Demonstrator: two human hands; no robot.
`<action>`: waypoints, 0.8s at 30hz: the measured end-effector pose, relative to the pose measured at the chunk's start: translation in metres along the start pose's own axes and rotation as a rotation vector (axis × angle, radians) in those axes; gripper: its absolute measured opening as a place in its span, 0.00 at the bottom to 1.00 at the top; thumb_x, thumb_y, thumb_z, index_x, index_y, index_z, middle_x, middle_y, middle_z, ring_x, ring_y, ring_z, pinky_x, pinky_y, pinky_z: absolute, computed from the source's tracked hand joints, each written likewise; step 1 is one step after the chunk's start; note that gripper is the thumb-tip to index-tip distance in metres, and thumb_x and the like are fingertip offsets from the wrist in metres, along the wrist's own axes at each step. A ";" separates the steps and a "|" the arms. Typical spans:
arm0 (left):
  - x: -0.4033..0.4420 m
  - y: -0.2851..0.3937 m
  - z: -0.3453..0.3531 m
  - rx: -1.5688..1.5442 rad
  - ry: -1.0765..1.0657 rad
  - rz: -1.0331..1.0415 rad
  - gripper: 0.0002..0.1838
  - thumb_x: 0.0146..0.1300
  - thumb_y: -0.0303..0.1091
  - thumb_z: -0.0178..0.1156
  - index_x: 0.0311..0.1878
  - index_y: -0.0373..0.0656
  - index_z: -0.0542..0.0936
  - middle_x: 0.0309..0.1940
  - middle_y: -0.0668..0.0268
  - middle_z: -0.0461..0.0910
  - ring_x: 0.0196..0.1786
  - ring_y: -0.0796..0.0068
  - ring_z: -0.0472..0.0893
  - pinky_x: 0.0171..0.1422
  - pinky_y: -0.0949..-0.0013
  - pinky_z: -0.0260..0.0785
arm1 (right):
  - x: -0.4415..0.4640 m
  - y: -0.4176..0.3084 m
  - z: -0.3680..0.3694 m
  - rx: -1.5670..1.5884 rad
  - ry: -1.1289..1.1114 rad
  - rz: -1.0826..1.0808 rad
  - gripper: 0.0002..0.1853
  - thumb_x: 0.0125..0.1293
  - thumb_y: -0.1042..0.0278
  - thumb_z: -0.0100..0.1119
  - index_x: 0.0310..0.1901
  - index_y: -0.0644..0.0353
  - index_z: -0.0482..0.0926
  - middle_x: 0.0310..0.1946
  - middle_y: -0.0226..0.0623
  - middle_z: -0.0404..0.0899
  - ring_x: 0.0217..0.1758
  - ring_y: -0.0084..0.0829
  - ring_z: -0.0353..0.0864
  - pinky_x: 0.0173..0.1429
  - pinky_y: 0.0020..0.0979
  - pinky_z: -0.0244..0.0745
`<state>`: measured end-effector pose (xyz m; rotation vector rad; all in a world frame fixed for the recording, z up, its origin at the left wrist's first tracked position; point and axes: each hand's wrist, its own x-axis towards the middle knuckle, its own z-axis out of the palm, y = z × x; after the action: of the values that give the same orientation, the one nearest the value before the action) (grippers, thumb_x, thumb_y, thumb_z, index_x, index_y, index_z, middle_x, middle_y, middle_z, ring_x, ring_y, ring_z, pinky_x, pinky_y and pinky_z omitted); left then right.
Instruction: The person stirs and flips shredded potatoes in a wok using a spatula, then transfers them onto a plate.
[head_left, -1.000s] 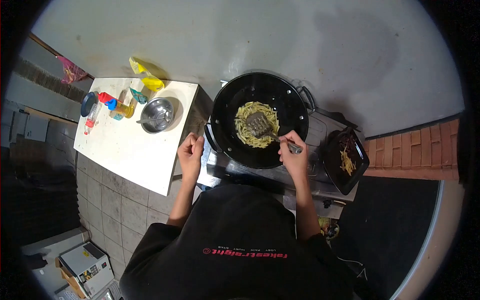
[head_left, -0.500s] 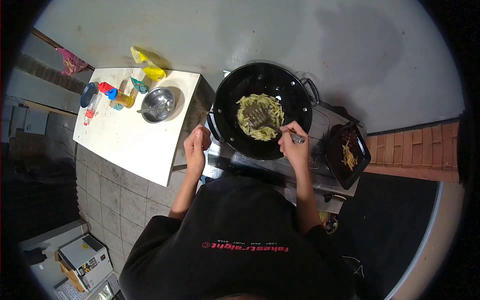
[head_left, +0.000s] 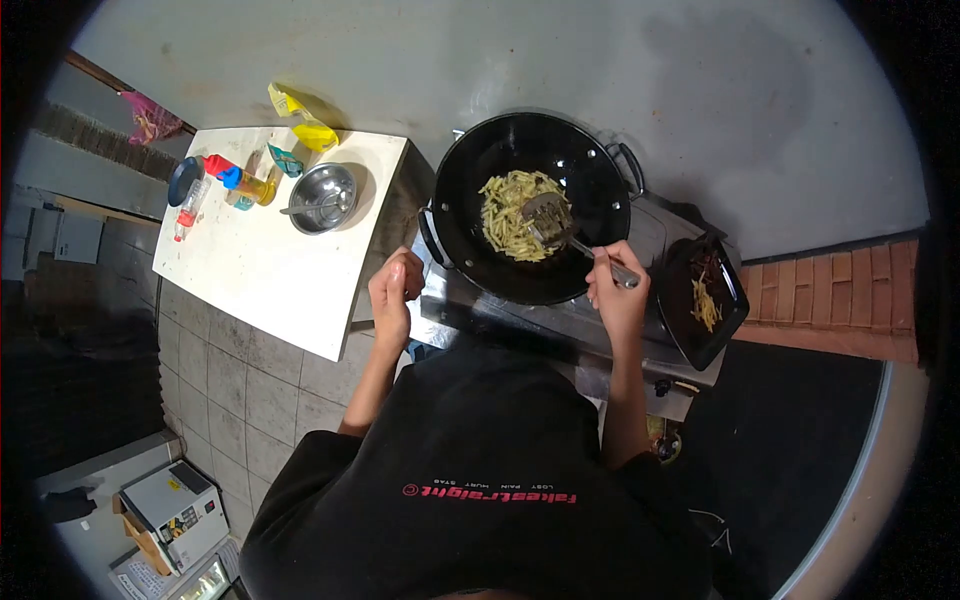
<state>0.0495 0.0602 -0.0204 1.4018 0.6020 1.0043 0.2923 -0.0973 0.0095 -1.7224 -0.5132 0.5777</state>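
Note:
A black wok (head_left: 462, 190) sits on the stove, holding pale yellow-green strips of food (head_left: 505, 228) heaped at its middle. My right hand (head_left: 620, 285) is closed around the handle of a slotted metal spatula (head_left: 548, 216). Its dark, slotted head rests over the right side of the heap, though I cannot tell how firmly it touches the food. My left hand (head_left: 394, 292) is curled into a fist just outside the wok, below its left handle (head_left: 432, 238). Nothing shows in that fist, and it stays apart from the handle.
A black tray (head_left: 735, 318) with yellow strips and dark red pieces lies right of the wok. On the left, a white table (head_left: 265, 290) carries a steel bowl (head_left: 322, 190) with a spoon, a yellow packet (head_left: 312, 130) and several bottles. A wall rises behind the wok.
My right hand has drawn the spatula back to the right, from over the middle of the heap to its right side. My left fist has barely moved. The view has shifted slightly.

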 end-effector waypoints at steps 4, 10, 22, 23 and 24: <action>-0.005 0.003 0.002 0.011 -0.022 -0.013 0.25 0.76 0.47 0.42 0.23 0.42 0.62 0.26 0.66 0.62 0.25 0.80 0.58 0.27 0.76 0.50 | 0.001 0.011 0.011 0.038 -0.045 -0.009 0.08 0.71 0.67 0.57 0.33 0.59 0.75 0.17 0.26 0.74 0.17 0.13 0.72 0.19 0.20 0.62; -0.010 0.004 0.000 0.041 -0.021 0.012 0.24 0.76 0.47 0.42 0.23 0.43 0.61 0.26 0.67 0.61 0.25 0.81 0.58 0.27 0.76 0.49 | 0.001 0.025 0.019 -0.027 -0.028 -0.045 0.07 0.71 0.68 0.56 0.34 0.59 0.75 0.18 0.27 0.74 0.16 0.14 0.71 0.17 0.19 0.60; -0.019 0.011 0.001 -0.043 0.025 -0.053 0.26 0.77 0.42 0.43 0.19 0.39 0.65 0.24 0.67 0.64 0.25 0.80 0.62 0.27 0.76 0.52 | -0.012 0.001 0.021 -0.263 -0.081 -0.519 0.03 0.64 0.78 0.59 0.37 0.64 0.74 0.29 0.45 0.77 0.28 0.38 0.79 0.34 0.32 0.71; -0.019 0.010 0.000 -0.043 0.026 -0.053 0.26 0.77 0.42 0.43 0.19 0.39 0.65 0.24 0.67 0.64 0.25 0.80 0.62 0.27 0.76 0.52 | -0.013 -0.001 0.017 -0.356 -0.118 -0.562 0.03 0.64 0.78 0.59 0.38 0.64 0.75 0.30 0.45 0.76 0.30 0.40 0.79 0.35 0.33 0.72; -0.019 0.009 -0.001 -0.032 0.024 -0.032 0.26 0.77 0.42 0.43 0.20 0.39 0.65 0.24 0.67 0.64 0.25 0.81 0.62 0.27 0.76 0.52 | -0.014 -0.001 0.015 -0.451 -0.155 -0.606 0.03 0.64 0.78 0.58 0.40 0.63 0.76 0.31 0.45 0.76 0.31 0.42 0.79 0.36 0.34 0.72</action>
<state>0.0372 0.0436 -0.0156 1.3500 0.6218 1.0024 0.2715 -0.0942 0.0095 -1.8145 -1.2958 0.1590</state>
